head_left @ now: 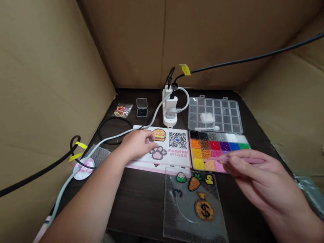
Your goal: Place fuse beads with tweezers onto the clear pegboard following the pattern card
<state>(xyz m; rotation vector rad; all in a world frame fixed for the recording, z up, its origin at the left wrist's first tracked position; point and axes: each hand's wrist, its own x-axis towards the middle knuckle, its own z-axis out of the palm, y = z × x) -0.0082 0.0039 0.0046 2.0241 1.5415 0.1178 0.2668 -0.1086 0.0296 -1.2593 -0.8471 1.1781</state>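
Observation:
My right hand [258,177] grips pink tweezers [223,158], their tips over the yellow and light orange compartments of the bead box [191,149]. Whether a bead is between the tips is too small to tell. My left hand [138,143] lies on a printed pattern sheet [179,159] with a burger, a paw and a QR code; its fingers are loosely curled, thumb apart, nothing held. Nearer me is a clear pegboard [175,221] bearing bead figures: a carrot [194,183], a duck [209,179], a money bag [205,210], a green-and-white figure [181,177] and a short dark piece [177,192].
The bead box's clear lid [214,108] lies open behind it, with a white block [207,118] inside. A power strip [169,117] with plugs and cables stands behind the sheet. At left are a white dish [83,170] of pink beads and a small black-filled case [142,112]. Cardboard walls surround the table.

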